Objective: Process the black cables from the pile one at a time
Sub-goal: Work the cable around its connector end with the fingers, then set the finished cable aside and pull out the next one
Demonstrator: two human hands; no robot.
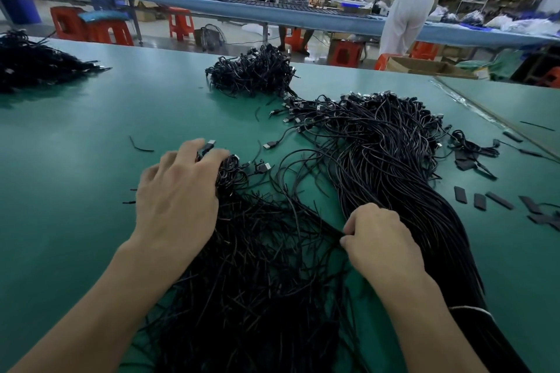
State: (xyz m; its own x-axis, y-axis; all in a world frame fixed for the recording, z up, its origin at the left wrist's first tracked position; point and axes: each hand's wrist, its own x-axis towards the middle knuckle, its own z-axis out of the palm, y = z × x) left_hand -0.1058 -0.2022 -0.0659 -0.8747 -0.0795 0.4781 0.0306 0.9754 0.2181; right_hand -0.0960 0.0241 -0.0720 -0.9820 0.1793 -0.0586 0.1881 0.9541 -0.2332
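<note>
Tangled heap of thin black cables (257, 281) lies under my two hands on the green table (75, 160).
My left hand (178, 194) curls over a small coiled black cable (230, 172), its plug poking out between the fingers. My right hand (381, 239) pinches one thin black strand (327, 225) at the heap's right edge. Just beside it lies a long bundle of straight black cables (394, 160). Another dark cable pile (254, 73) sits farther back, with flat black strips (497, 200) to the far right.

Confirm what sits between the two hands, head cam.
Head view: a tangle of loose black cables on the green table fills the stretch between left hand and right hand.
</note>
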